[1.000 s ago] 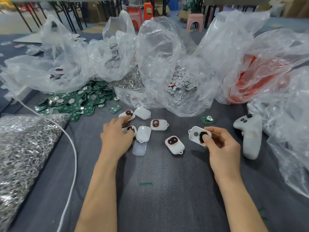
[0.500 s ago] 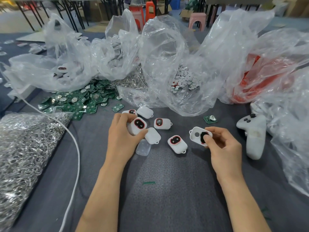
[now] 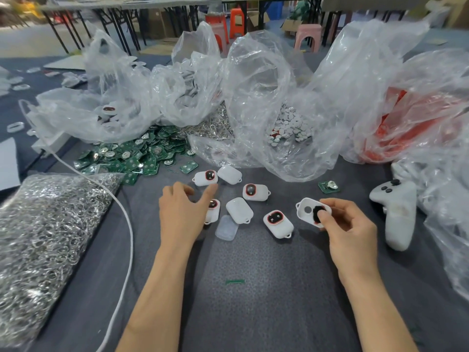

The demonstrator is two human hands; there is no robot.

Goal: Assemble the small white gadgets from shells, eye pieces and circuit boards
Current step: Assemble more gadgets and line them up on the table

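over grey cloth [image 3: 253,313], r hand [image 3: 347,229] pinching shell [image 3: 304,212], l hand [image 3: 180,214] loose

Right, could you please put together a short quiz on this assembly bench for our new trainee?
1. True or false: the right hand holds a green circuit board.
2. What lies on the table to the right of that hand? A) scissors B) a white game controller C) a screwdriver
3. Fill in: the hand that holds nothing is the ____ hand.
Key: 1 false, it holds a white shell, thumb on a black eye piece. 2 B. 3 the left hand, fingers spread.
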